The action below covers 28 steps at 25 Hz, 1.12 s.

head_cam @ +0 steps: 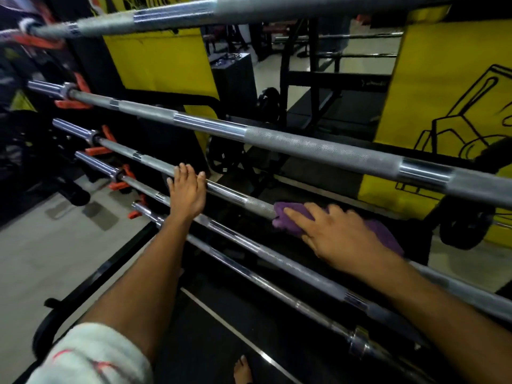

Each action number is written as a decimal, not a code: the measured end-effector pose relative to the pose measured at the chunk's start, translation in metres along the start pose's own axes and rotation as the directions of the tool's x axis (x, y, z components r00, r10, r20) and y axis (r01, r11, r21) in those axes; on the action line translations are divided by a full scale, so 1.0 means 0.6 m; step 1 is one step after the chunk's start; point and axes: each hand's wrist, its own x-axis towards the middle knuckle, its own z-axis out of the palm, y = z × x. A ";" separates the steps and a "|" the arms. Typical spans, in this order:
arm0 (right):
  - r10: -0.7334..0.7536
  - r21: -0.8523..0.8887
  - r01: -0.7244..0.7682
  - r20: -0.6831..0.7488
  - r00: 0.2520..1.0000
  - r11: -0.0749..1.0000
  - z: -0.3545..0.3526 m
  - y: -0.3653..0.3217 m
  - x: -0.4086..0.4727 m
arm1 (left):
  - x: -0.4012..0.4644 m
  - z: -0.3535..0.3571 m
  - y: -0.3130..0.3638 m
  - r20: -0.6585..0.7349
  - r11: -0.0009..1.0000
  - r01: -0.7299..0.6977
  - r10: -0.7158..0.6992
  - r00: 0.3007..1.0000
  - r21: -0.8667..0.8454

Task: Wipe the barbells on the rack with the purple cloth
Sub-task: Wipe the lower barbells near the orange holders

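At the bottom edge of the view, a bare foot (243,368) is seen on the dark floor, and a pale sleeve (91,353) covers the left upper arm. Just above, the lowest barbells (277,286) are seen running slantwise across the rack, untouched by either hand.

Further up, on the third barbell (235,196), the work is under way! The purple cloth (288,220) is pressed onto the knurled shaft by the right hand (338,236), fingers spread and nearly straight, laid flat over the fabric rather than curled round it. To the left on the same bar, the left hand (188,192) is rested with straight fingers draped over the steel; the bar is steadied, it is judged, not gripped.

So the wiping step itself is in hand, partway along this bar. For the next move, the cloth would need to be slid along the shaft toward the left hand or out to the sleeve, with pressure kept on so the knurling is actually cleaned.

Beyond, a fourth barbell (318,149) and a top barbell (249,9) are held on orange rack hooks (80,101), presumably awaiting attention. Behind everything, yellow wall panels (160,62) are seen.
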 end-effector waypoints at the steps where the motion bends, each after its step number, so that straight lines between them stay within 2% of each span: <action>1: -0.034 0.017 0.034 0.003 0.999 0.999 -0.006 0.006 0.021 | 0.011 0.004 -0.008 0.029 0.997 0.040 -0.038 0.999 -0.065; 4: -0.097 0.072 0.100 -0.045 0.994 0.992 -0.009 -0.006 0.098 | 0.016 0.021 -0.004 0.018 0.978 0.067 -0.065 0.998 -0.196; 7: -0.152 -0.001 0.153 -0.129 0.980 0.988 0.001 -0.067 0.182 | 0.009 0.018 -0.004 0.017 0.978 0.047 -0.044 0.999 -0.205; 10: -0.183 -0.040 0.179 -0.133 0.974 0.983 -0.006 -0.095 0.217 | 0.010 0.012 -0.013 0.043 0.980 0.029 -0.021 0.999 -0.199; 13: -0.252 -0.069 0.244 -0.133 0.959 0.967 0.000 -0.060 0.165 | 0.015 0.010 -0.019 0.067 0.981 0.015 -0.002 0.998 -0.195; 17: -0.321 -0.095 0.319 -0.006 0.947 0.943 0.002 0.022 0.037 | 0.016 0.022 -0.022 0.035 0.973 -0.002 0.010 0.999 -0.231; 21: -0.385 -0.085 0.381 -0.044 0.922 0.921 0.006 0.076 -0.012 | 0.017 0.031 -0.024 0.005 0.967 -0.024 0.027 1.000 -0.254; 23: -0.420 -0.066 0.416 -0.087 0.903 0.907 0.017 0.061 0.030 | 0.017 0.031 -0.025 0.008 0.965 -0.025 0.028 1.000 -0.263; 28: -0.373 -0.067 0.367 -0.203 0.905 0.928 0.017 -0.042 0.179 | 0.012 0.024 -0.024 0.016 0.967 -0.024 0.029 0.999 -0.252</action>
